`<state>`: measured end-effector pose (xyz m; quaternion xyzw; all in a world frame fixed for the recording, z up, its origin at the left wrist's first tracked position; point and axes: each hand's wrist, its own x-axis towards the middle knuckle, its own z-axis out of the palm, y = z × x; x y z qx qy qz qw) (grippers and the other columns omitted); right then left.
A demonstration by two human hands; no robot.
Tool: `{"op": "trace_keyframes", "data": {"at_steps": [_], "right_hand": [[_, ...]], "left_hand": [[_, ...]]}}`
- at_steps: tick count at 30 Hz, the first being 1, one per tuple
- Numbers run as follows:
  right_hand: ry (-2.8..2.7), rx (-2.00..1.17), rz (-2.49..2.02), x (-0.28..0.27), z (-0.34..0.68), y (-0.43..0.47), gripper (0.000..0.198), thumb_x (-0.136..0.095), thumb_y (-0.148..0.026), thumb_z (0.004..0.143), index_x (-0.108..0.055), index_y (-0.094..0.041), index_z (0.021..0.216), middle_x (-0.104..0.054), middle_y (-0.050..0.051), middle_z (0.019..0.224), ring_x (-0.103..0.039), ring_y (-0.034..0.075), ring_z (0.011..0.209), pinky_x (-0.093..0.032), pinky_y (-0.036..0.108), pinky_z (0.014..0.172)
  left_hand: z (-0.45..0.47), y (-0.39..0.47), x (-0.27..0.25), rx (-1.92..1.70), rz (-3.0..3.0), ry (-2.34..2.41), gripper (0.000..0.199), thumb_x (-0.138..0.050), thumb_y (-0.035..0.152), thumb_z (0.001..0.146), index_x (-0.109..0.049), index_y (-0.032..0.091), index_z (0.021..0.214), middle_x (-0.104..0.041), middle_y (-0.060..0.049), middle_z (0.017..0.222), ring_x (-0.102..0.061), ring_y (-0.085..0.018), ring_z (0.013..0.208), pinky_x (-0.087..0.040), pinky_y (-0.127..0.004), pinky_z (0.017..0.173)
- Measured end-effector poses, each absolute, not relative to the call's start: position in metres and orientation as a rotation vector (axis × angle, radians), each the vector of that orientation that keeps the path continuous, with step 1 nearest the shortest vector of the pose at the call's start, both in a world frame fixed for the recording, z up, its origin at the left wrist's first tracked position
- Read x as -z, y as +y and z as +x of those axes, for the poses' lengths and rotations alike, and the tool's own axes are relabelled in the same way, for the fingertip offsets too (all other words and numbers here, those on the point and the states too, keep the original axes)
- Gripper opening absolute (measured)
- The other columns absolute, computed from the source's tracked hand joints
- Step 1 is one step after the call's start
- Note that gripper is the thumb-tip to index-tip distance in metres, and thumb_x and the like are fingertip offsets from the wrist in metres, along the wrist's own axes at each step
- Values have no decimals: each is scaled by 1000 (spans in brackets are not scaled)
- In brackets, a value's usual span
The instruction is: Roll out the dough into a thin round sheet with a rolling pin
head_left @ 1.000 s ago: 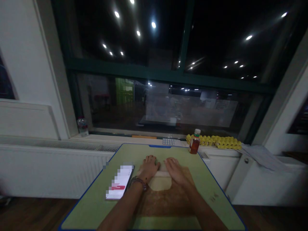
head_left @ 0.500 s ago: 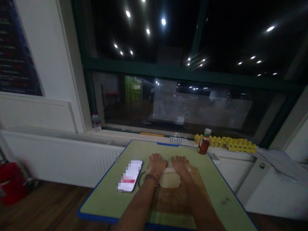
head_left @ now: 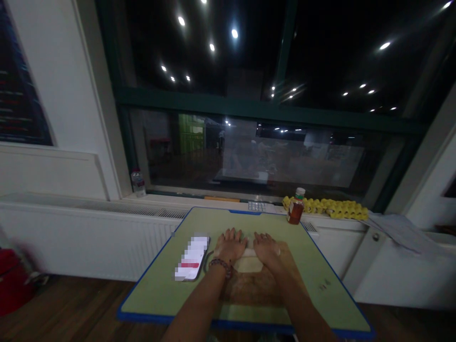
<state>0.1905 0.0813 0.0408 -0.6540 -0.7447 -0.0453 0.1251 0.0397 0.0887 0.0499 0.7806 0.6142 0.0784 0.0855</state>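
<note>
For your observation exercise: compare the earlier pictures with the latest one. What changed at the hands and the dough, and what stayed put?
Both hands, left hand and right hand, stay pressed flat on the roll of dough; they have pushed slightly forward, and less flat dough shows behind them. Nothing was picked up or released. The phone, wooden board, sauce bottle and egg tray kept their places; only the camera shifted.

The far part of the pale dough (head_left: 248,264) lies hidden under the left hand (head_left: 230,245) and right hand (head_left: 266,247); the phone (head_left: 192,258) screen is blurred out; the tabletop (head_left: 320,294) front corners are cut off below.
</note>
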Motion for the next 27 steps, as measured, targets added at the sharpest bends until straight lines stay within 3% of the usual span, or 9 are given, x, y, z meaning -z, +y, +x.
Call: {"op": "trace_keyframes", "data": {"at_steps": [4, 7, 10, 17, 21, 27], "right_hand": [[-2167, 141, -1907, -38, 191, 71, 35, -58, -38, 92, -56, -19, 122, -57, 8, 125, -58, 22, 108, -50, 45, 91], [-2159, 159, -1904, -33, 193, 57, 35, -46, -27, 96, -57, -14, 127, -57, 13, 132, -48, 25, 126, -36, 44, 108], [-2138, 194, -1881, -23, 196, 40, 45, -32, -20, 95, -50, -11, 136, -47, 14, 143, -36, 23, 137, -25, 40, 114], [-2092, 288, -1734, 1, 203, 18, 51, -24, -25, 96, -41, -16, 144, -36, 6, 150, -32, 21, 140, -21, 42, 116], [-2174, 192, -1794, -10, 201, 30, 53, -22, -20, 94, -44, -12, 141, -40, 10, 147, -35, 23, 138, -24, 42, 115], [-2195, -16, -1961, -46, 184, 66, 52, -23, -20, 94, -47, -10, 139, -43, 15, 145, -38, 24, 136, -23, 42, 114]], "left_hand": [[41, 82, -54, -198, 2308, 1827, 62, -22, 48, 94, -33, 19, 148, -22, -13, 157, -16, -32, 145, -13, -55, 114], [40, 72, -55, -211, 2344, 1803, 61, -23, 49, 95, -31, 23, 149, -19, -10, 158, -14, -29, 146, -10, -53, 116], [37, 61, -52, -246, 2411, 1758, 60, -23, 49, 96, -32, 22, 148, -21, -11, 158, -14, -29, 145, -11, -53, 115], [33, 47, -30, -478, 2593, 1717, 60, -25, 53, 97, -27, 25, 150, -18, -9, 159, -14, -27, 146, -14, -50, 116], [39, 54, -24, -679, 2616, 1879, 56, -31, 49, 96, -33, 27, 148, -24, -7, 157, -20, -28, 144, -15, -51, 116], [45, 80, -35, -816, 2568, 2094, 58, -37, 46, 94, -41, 17, 144, -32, -12, 154, -25, -30, 142, -17, -50, 116]]}}
